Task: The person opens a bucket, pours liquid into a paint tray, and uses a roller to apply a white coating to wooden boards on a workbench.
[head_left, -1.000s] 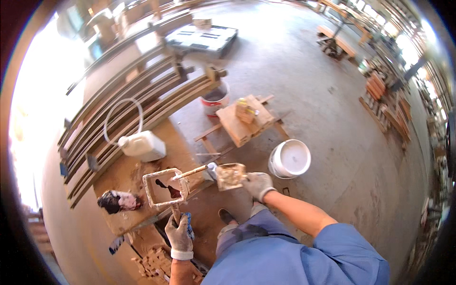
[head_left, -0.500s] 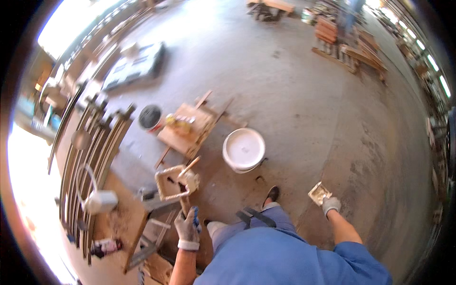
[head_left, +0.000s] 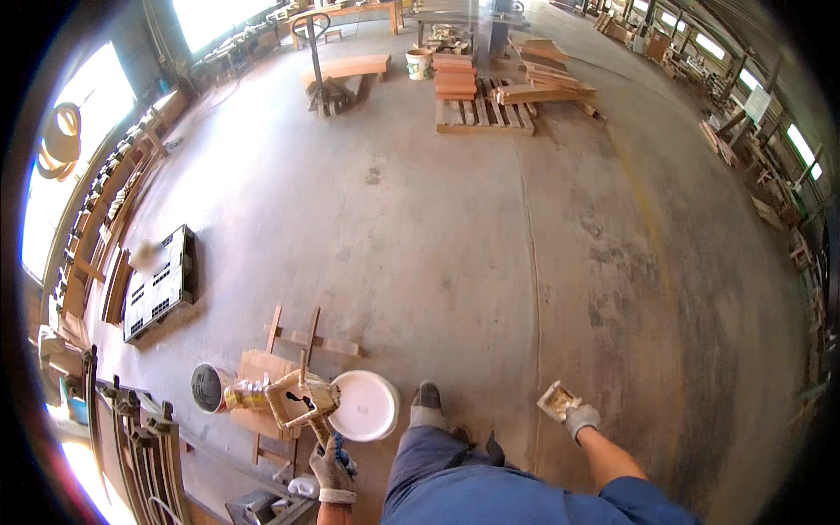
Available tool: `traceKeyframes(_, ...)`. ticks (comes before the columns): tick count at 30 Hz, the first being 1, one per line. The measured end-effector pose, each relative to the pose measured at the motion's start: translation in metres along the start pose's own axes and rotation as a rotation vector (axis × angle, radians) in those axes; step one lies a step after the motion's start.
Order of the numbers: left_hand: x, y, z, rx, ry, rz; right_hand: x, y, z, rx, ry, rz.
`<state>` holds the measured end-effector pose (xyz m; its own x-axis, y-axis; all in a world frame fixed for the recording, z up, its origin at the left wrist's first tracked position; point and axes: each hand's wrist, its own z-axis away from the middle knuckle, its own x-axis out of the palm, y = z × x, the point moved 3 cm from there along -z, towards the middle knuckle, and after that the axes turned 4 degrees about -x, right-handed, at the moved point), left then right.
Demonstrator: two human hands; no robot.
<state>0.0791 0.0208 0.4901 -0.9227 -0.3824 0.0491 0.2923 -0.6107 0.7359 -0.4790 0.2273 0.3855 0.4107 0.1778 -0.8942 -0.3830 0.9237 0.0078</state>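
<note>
My gloved left hand [head_left: 332, 468] is closed round the brown handle of a square, open-topped box [head_left: 278, 409], crusted cream-coloured, with a dark hollow inside. A thin stick [head_left: 303, 367] rises from the box. Out to the right, my gloved right hand [head_left: 582, 420] is closed on the edge of a small, square, crusted tray [head_left: 555, 401], held over the floor. Just beyond the box stands a round bucket with a white lid [head_left: 364, 404], partly covered by it. Yellowish containers [head_left: 245, 395] sit on a wooden board [head_left: 252, 363] beside the box.
A dark bucket [head_left: 208, 388] stands left of the board. Long clamps [head_left: 131, 429] line the lower left; a plastic pallet [head_left: 159, 282] lies beyond. Ahead are a wooden pallet [head_left: 484, 122] with stacked timber, a pale bucket [head_left: 419, 64] and a pallet jack [head_left: 317, 66].
My view has tilted up and turned right, so the pallets and timber sit lower and further left. Both hands keep their holds. The left-hand box now overlaps the board and lidded bucket.
</note>
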Motion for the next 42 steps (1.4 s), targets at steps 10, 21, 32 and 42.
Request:
traceKeyframes(10, 0.151, 0.068, -0.156, -0.008, -0.131, 0.052, -0.009, -0.05, -0.118, 0.277, -0.089, 0.04)
traceKeyframes(21, 0.278, 0.206, -0.291, -0.006, -0.01, 0.162, -0.102, -0.263, -0.233, 0.237, -0.071, 0.2)
traceKeyframes(32, 0.288, 0.272, -0.437, 0.021, 0.366, 0.375, -0.166, -0.701, -0.471, -0.492, -0.148, 0.414)
traceKeyframes(42, 0.357, 0.408, -0.576, -0.015, 0.487, 0.509, -0.245, -1.126, -0.525, -0.53, 0.106, 0.1)
